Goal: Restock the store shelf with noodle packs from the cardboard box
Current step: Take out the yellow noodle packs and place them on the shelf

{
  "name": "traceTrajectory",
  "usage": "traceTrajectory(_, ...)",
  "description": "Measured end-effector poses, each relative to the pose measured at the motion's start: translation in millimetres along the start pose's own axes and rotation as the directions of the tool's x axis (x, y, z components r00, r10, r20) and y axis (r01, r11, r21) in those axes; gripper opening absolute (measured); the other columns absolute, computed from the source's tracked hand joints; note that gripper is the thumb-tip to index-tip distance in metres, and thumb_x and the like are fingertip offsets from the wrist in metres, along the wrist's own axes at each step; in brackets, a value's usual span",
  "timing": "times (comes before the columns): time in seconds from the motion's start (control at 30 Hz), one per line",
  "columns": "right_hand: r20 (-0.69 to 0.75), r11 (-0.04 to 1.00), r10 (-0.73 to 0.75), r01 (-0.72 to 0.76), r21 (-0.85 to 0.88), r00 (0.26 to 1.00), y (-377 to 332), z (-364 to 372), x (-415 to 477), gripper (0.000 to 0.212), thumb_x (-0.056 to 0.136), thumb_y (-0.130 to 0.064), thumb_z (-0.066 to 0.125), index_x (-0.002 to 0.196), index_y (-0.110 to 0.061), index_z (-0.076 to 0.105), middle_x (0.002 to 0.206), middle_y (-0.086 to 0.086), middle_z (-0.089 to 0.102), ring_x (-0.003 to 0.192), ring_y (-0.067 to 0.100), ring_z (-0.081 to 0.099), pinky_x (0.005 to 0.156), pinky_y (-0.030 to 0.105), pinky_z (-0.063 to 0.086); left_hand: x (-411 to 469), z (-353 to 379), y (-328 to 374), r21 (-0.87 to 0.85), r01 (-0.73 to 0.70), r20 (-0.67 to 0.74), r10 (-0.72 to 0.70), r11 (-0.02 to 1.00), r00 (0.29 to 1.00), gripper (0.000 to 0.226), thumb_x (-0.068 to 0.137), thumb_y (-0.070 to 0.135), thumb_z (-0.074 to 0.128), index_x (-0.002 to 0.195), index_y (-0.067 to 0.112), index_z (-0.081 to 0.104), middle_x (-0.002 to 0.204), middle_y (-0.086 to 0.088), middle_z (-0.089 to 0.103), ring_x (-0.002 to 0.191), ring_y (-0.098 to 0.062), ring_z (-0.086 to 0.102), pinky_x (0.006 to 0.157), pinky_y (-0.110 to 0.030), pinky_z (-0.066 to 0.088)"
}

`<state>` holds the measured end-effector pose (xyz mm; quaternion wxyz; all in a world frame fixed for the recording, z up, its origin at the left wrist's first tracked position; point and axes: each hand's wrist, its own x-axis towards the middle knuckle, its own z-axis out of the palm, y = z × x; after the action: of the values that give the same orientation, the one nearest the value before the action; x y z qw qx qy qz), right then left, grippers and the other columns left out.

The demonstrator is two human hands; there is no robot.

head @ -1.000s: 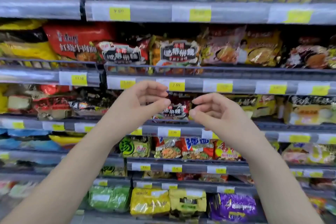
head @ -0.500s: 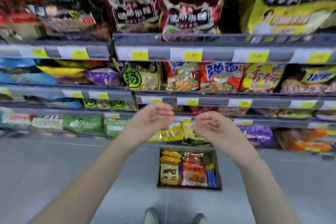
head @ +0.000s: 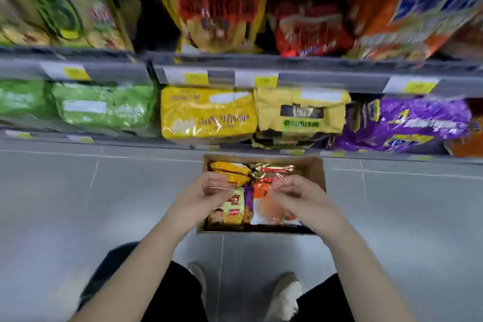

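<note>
An open cardboard box [head: 315,171] stands on the grey floor against the bottom shelf. Inside it lie several noodle packs: yellow-orange ones [head: 231,171] at the far left, a gold and red pack [head: 271,172] at the far right, a yellow-green pack [head: 234,210] and an orange pack [head: 264,208] nearer me. My left hand [head: 202,197] hovers over the box's left side, fingers curled and apart, holding nothing. Above the right side of the box is my right hand [head: 300,200], curled the same way and holding nothing.
The bottom shelf [head: 308,80] holds green [head: 104,108], yellow [head: 206,112], olive-yellow [head: 300,112] and purple [head: 423,123] noodle bags. The shelf above carries more bags behind yellow price tags. My shoes [head: 285,293] and dark trouser legs stand on the tiled floor [head: 78,204] just behind the box.
My view has dropped from the middle shelves to the floor. Both hands have come down from shelf height to just above the packs in the box, still holding nothing.
</note>
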<state>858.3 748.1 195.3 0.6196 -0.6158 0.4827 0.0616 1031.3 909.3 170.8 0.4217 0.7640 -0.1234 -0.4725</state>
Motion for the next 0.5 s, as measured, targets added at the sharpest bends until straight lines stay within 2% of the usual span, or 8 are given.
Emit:
traceTrajectory(0.07, 0.008, 1.000, 0.014, -0.014, -0.027, 1.000, 43, 10, 41, 0.017, 0.089, -0.023, 0.077, 0.105, -0.022, 0.071, 0.108, -0.003, 0.074, 0.092, 0.010, 0.072, 0.062, 0.011, 0.048, 38, 13, -45, 0.037, 0.009, -0.017, -0.008, 0.999, 1.000, 0.022, 0.087, 0.012, 0.078, 0.102, 0.023, 0.067, 0.106, -0.003, 0.072, 0.093, -0.016, 0.071, 0.075, -0.031, 0.062)
traceTrajectory(0.13, 0.020, 0.999, 0.016, -0.015, -0.050, 1.000, 79, 22, 77, 0.020, 0.089, -0.021, 0.077, 0.107, -0.021, 0.071, 0.107, -0.004, 0.073, 0.088, 0.003, 0.067, 0.063, 0.011, 0.047, 72, 25, -84, 0.062, -0.001, -0.017, 0.002, 0.998, 1.000, 0.022, 0.086, 0.012, 0.078, 0.101, 0.023, 0.066, 0.105, -0.002, 0.071, 0.091, -0.012, 0.071, 0.076, -0.037, 0.061)
traceTrajectory(0.23, 0.045, 0.995, 0.024, -0.019, -0.093, 0.999, 121, 43, 125, 0.024, 0.088, -0.024, 0.078, 0.110, -0.021, 0.070, 0.109, -0.004, 0.072, 0.081, 0.009, 0.068, 0.070, 0.026, 0.054, 112, 37, -128, 0.083, -0.021, -0.017, 0.022, 0.996, 1.000, 0.022, 0.087, 0.016, 0.078, 0.105, 0.022, 0.068, 0.103, 0.004, 0.073, 0.095, -0.007, 0.070, 0.081, -0.036, 0.060)
traceTrajectory(0.3, 0.067, 0.992, 0.033, -0.024, -0.121, 0.997, 142, 61, 153, 0.028, 0.089, -0.025, 0.076, 0.114, -0.018, 0.068, 0.111, -0.002, 0.071, 0.092, 0.021, 0.072, 0.083, 0.039, 0.060, 128, 43, -153, 0.099, -0.022, -0.022, 0.024, 0.995, 0.999, 0.019, 0.090, 0.019, 0.076, 0.104, 0.028, 0.068, 0.105, 0.005, 0.072, 0.100, -0.008, 0.069, 0.081, -0.041, 0.063)
traceTrajectory(0.37, 0.109, 0.974, 0.024, 0.001, -0.227, 0.994, 161, 82, 174, 0.028, 0.092, -0.030, 0.071, 0.118, -0.020, 0.065, 0.112, 0.002, 0.072, 0.098, 0.027, 0.072, 0.091, 0.046, 0.057, 140, 45, -176, 0.133, -0.022, -0.070, 0.031, 0.991, 0.997, 0.016, 0.094, 0.017, 0.070, 0.100, 0.031, 0.068, 0.107, 0.004, 0.073, 0.103, -0.011, 0.068, 0.084, -0.043, 0.062)
traceTrajectory(0.43, 0.140, 0.947, 0.029, 0.018, -0.322, 0.990, 177, 100, 184, 0.030, 0.096, -0.036, 0.063, 0.123, -0.021, 0.063, 0.116, 0.004, 0.070, 0.100, 0.027, 0.070, 0.093, 0.045, 0.056, 144, 44, -193, 0.146, 0.008, -0.122, 0.010, 0.989, 0.992, 0.018, 0.096, 0.013, 0.066, 0.099, 0.031, 0.068, 0.110, 0.002, 0.072, 0.105, -0.013, 0.068, 0.083, -0.037, 0.062)
traceTrajectory(0.5, 0.124, 0.936, 0.056, -0.009, -0.351, 0.991, 192, 111, 191, 0.035, 0.099, -0.037, 0.059, 0.128, -0.016, 0.061, 0.120, 0.008, 0.068, 0.102, 0.027, 0.067, 0.091, 0.038, 0.054, 146, 43, -201, 0.147, 0.028, -0.133, -0.009, 0.989, 0.991, 0.021, 0.097, 0.011, 0.064, 0.098, 0.032, 0.067, 0.111, 0.003, 0.072, 0.107, -0.014, 0.067, 0.086, -0.037, 0.061)
